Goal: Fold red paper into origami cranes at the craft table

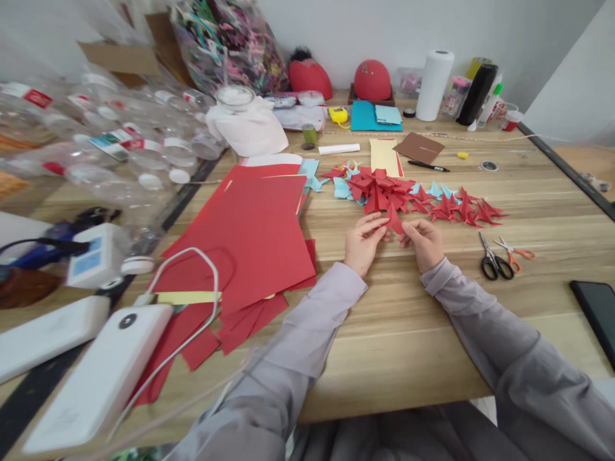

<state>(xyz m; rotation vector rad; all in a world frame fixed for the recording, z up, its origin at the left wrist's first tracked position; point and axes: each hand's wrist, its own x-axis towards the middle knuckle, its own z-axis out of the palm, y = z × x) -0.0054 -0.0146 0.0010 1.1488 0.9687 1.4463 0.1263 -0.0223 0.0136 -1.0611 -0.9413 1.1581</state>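
Between my two hands is a small folded piece of red paper (394, 219), its pointed tip standing up. My left hand (364, 245) pinches its left side with thumb and fingers. On the right side, the fingertips of my right hand (423, 243) are closed on the same folded paper. Just beyond the hands lies a pile of red paper cranes (377, 187), with a few light blue cranes (435, 189) among them. More red cranes (465, 208) trail off to the right. Part of the folded paper is covered by my fingers.
Red paper sheets (269, 224) spread on the left, near white power banks (100, 378) with a cable. Black scissors (494, 259) and orange scissors (516, 254) lie right of my hands. A phone (596, 317) rests at the right edge. Plastic bottles (139, 147) crowd the far left.
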